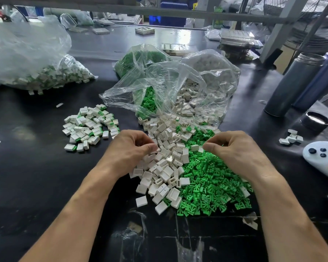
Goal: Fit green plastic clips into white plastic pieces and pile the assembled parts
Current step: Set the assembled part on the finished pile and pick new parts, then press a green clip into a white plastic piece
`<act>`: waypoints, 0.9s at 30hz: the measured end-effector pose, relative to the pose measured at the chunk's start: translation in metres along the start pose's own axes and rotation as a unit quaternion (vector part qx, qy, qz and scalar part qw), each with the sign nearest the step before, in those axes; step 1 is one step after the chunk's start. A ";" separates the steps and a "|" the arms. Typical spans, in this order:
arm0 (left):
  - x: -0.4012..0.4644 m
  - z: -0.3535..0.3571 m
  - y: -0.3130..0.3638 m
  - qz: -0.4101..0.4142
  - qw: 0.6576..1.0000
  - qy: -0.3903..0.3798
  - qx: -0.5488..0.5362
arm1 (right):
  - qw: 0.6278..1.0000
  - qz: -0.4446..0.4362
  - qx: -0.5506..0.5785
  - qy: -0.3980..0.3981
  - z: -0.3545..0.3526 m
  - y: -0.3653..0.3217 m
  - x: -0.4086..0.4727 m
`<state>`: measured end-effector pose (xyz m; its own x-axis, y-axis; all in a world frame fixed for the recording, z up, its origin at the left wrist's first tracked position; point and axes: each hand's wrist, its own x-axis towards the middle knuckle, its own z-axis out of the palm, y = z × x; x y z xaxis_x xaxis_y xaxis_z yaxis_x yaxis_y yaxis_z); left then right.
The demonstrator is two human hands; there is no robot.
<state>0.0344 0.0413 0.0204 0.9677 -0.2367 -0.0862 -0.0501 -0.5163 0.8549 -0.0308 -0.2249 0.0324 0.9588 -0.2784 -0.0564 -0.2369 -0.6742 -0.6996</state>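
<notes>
A heap of loose white plastic pieces [167, 163] lies in front of me, beside a wide heap of green clips [206, 186] to its right. My left hand [131, 150] rests on the white heap and pinches a white piece between thumb and curled fingers. Over the top edge of the green heap, my right hand [235, 152] has its fingertips curled against the thumb; a green clip shows under them, mostly hidden. To the left, a pile of assembled parts [89, 127], white with green showing, sits on the black table [36, 167].
An open clear bag [178, 87] spills white and green parts behind the heaps. A bag of assembled parts [36, 72] lies at back left. Two flasks [292, 82], a round lid [315, 121], a small cluster of white pieces [291, 138] and a white controller [322, 156] stand at right.
</notes>
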 end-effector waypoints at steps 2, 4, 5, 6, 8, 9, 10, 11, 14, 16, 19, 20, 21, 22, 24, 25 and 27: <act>0.000 0.004 -0.001 0.009 1.000 0.027 -0.009 | 0.997 -0.018 -0.008 -0.072 -0.006 0.000 -0.002; 0.000 0.007 -0.001 0.022 0.998 0.050 -0.005 | 0.993 -0.022 -0.028 -0.110 -0.008 -0.001 -0.004; 0.000 0.008 -0.001 0.032 0.998 0.059 -0.008 | 0.993 -0.024 -0.036 -0.114 -0.007 -0.001 -0.004; -0.001 0.009 0.000 0.042 0.997 0.064 -0.017 | 0.992 -0.030 -0.043 -0.111 -0.006 -0.001 -0.004; -0.002 0.013 0.001 0.066 0.994 0.070 -0.041 | 0.993 -0.050 -0.057 -0.091 -0.003 -0.002 -0.004; -0.002 0.014 0.001 0.078 0.993 0.071 -0.049 | 0.993 -0.057 -0.060 -0.080 -0.001 -0.003 -0.004; -0.003 0.015 0.002 0.088 0.992 0.073 -0.054 | 0.994 -0.064 -0.061 -0.071 0.000 -0.003 -0.003; -0.003 0.016 0.002 0.097 0.991 0.074 -0.056 | 0.994 -0.071 -0.062 -0.062 0.002 -0.003 -0.003; -0.003 0.020 0.002 0.109 0.989 0.072 -0.069 | 0.992 -0.084 -0.073 -0.054 0.008 -0.004 -0.003; -0.004 0.023 0.002 0.116 0.988 0.069 -0.068 | 0.991 -0.091 -0.075 -0.057 0.009 -0.006 -0.002; -0.005 0.028 0.002 0.134 0.988 0.066 -0.046 | 0.993 -0.087 -0.043 -0.065 0.007 -0.005 -0.003; -0.006 0.029 0.002 0.139 0.987 0.063 -0.040 | 0.993 -0.079 -0.036 -0.076 0.005 -0.005 -0.004; -0.006 0.031 0.002 0.143 0.987 0.061 -0.039 | 0.992 -0.074 -0.039 -0.089 0.004 -0.005 -0.006; -0.006 0.032 0.001 0.145 0.987 0.059 -0.041 | 0.991 -0.073 -0.050 -0.097 0.004 -0.005 -0.006; -0.006 0.034 0.001 0.144 0.987 0.055 -0.054 | 0.989 -0.083 -0.078 -0.091 0.006 -0.005 -0.004; -0.006 0.035 0.002 0.143 0.987 0.053 -0.059 | 0.988 -0.089 -0.089 -0.085 0.007 -0.006 -0.002; -0.007 0.036 0.003 0.144 0.986 0.053 -0.062 | 0.987 -0.099 -0.101 -0.078 0.010 -0.008 -0.001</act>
<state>0.0187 0.0117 0.0050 0.9384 -0.2684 0.2175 -0.3026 -0.3346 0.8925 -0.0287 -0.2120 0.0306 0.9982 -0.0299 -0.0527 -0.0541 -0.8319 -0.5523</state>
